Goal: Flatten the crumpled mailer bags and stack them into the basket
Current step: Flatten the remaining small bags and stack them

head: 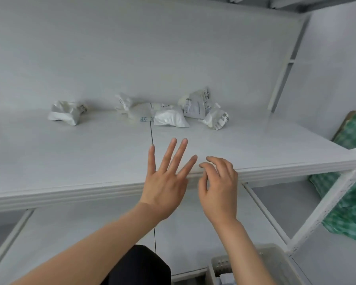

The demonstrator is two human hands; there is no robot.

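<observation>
Head view: crumpled mailer bags (170, 117) lie in a left-to-right row along the back of the shelf (70, 153). The left hand (164, 188) points forward, fingers straight and spread. The right hand (218, 188) is beside it, fingers loosely curled, holding nothing. The basket (275, 259) sits below right.

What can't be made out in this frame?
Head view:
White slotted plastic basket: cut by the bottom edge, partly behind the right forearm; contents unclear.
Print on the crumpled white mailer bags: too small and blurred to read.
Green patterned bundle: cut by the right edge, crossed by the white rack post.
</observation>
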